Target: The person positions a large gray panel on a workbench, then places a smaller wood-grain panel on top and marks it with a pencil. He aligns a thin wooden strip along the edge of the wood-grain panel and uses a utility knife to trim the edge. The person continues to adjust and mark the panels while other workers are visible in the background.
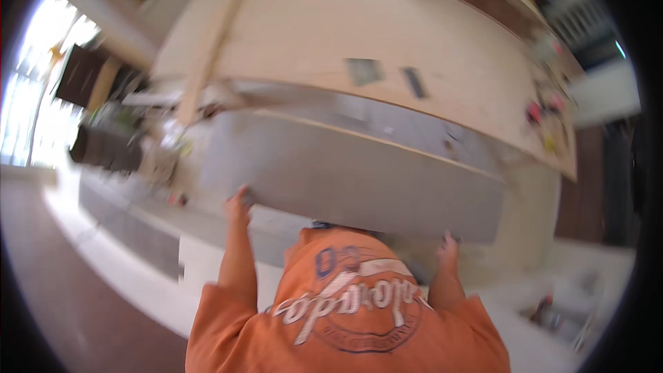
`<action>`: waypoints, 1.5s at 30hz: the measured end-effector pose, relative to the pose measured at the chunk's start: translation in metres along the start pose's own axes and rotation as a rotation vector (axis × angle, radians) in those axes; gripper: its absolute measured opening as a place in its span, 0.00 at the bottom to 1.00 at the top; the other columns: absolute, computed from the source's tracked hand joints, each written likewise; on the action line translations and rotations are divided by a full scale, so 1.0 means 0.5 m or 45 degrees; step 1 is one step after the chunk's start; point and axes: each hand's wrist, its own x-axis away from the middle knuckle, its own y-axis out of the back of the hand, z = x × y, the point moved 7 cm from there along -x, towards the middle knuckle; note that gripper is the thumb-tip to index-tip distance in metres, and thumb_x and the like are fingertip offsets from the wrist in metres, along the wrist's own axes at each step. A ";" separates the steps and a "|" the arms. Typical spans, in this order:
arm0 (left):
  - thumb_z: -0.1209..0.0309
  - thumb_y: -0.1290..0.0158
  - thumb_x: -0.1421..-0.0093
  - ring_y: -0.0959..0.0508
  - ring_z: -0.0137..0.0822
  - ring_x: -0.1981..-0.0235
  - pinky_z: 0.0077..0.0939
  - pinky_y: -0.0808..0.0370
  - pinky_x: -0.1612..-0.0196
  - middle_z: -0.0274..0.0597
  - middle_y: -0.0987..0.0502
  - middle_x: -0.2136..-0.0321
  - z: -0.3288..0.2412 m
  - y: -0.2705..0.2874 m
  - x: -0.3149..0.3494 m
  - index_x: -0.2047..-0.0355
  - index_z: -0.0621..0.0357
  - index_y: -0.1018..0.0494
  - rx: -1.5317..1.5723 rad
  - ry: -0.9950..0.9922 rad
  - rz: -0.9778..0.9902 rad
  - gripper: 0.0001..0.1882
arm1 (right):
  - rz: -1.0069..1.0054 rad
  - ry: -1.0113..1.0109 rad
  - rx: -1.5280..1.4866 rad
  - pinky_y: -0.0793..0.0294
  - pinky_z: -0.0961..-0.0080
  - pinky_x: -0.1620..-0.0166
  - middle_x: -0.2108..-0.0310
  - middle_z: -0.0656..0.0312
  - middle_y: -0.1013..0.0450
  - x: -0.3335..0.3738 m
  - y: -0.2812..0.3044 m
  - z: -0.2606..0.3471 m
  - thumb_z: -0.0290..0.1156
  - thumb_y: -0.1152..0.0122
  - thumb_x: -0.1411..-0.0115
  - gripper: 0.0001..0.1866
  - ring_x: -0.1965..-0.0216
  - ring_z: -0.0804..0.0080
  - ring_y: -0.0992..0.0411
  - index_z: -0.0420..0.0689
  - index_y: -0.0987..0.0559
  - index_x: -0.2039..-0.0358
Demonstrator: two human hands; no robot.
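A long grey board (359,176) with a pale wooden edge lies across in front of my body. My left hand (241,197) grips its near edge toward the left end, fingers closed round it. Toward the right end, my right hand (449,240) holds the same near edge. Motion blur softens both hands, and the fingers under the board are hidden. Beyond the board's far edge stands a wooden workbench (304,34) with a light top.
On the bench lie a grey-green flat piece (363,71) and a dark narrow piece (414,82). A long wooden strip (219,34) crosses its left side. Pink-and-black tools (542,110) sit at its right end. Clutter (110,141) stands at the left near a bright window.
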 end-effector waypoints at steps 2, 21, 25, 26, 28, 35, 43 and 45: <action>0.69 0.35 0.49 0.23 0.44 0.60 0.44 0.21 0.60 0.50 0.22 0.62 -0.005 0.002 -0.004 0.61 0.69 0.25 0.075 -0.072 0.030 0.19 | 0.026 0.082 -0.178 0.41 0.77 0.78 0.78 0.68 0.36 -0.022 -0.026 -0.024 0.38 0.33 0.44 0.09 0.80 0.76 0.40 0.49 0.24 0.71; 0.62 0.38 0.44 0.29 0.46 0.50 0.42 0.30 0.50 0.50 0.29 0.50 -0.043 -0.006 -0.003 0.51 0.71 0.30 -0.314 -0.080 -0.167 0.27 | -0.959 0.625 0.395 0.30 0.62 0.48 0.53 0.47 0.29 0.135 0.107 0.176 0.44 0.31 0.49 0.34 0.49 0.52 0.30 0.33 0.32 0.49; 0.60 0.38 0.44 0.27 0.45 0.53 0.41 0.28 0.52 0.49 0.27 0.53 -0.053 0.005 -0.027 0.53 0.70 0.28 -0.726 -0.221 -0.080 0.26 | -0.764 0.838 0.798 0.33 0.61 0.44 0.44 0.47 0.34 0.098 0.094 0.345 0.48 0.33 0.48 0.39 0.43 0.51 0.34 0.38 0.34 0.42; 0.60 0.38 0.44 0.27 0.45 0.53 0.41 0.27 0.53 0.48 0.27 0.53 -0.058 -0.002 -0.022 0.54 0.70 0.27 -0.873 -0.272 -0.073 0.26 | -0.771 0.823 0.799 0.33 0.61 0.44 0.44 0.47 0.34 0.066 0.107 0.365 0.48 0.33 0.48 0.39 0.43 0.51 0.34 0.38 0.34 0.42; 0.58 0.39 0.43 0.26 0.43 0.55 0.40 0.27 0.53 0.46 0.26 0.53 -0.036 0.003 -0.027 0.55 0.70 0.27 -0.475 -0.040 -0.127 0.26 | -0.723 0.754 0.832 0.34 0.62 0.42 0.42 0.46 0.36 -0.006 0.129 0.398 0.49 0.32 0.49 0.42 0.41 0.52 0.36 0.37 0.36 0.40; 0.58 0.41 0.41 0.28 0.40 0.51 0.39 0.30 0.49 0.45 0.28 0.50 -0.062 0.011 -0.058 0.52 0.70 0.28 -0.982 -0.367 0.061 0.26 | -0.496 0.556 0.984 0.33 0.64 0.42 0.43 0.44 0.34 -0.104 0.153 0.476 0.51 0.27 0.56 0.49 0.43 0.53 0.33 0.33 0.37 0.41; 0.59 0.42 0.40 0.31 0.44 0.47 0.46 0.34 0.44 0.47 0.31 0.46 -0.038 0.027 -0.078 0.45 0.67 0.34 -0.942 -0.082 -0.039 0.30 | -0.575 0.452 0.921 0.28 0.62 0.45 0.46 0.50 0.33 -0.125 0.163 0.493 0.49 0.24 0.59 0.45 0.47 0.55 0.30 0.39 0.32 0.45; 0.59 0.42 0.40 0.31 0.45 0.47 0.46 0.34 0.45 0.48 0.31 0.46 -0.035 0.034 -0.079 0.46 0.68 0.34 -0.913 -0.044 -0.109 0.29 | -0.562 0.429 0.942 0.28 0.62 0.46 0.46 0.51 0.34 -0.109 0.159 0.499 0.49 0.24 0.59 0.45 0.47 0.54 0.30 0.39 0.32 0.44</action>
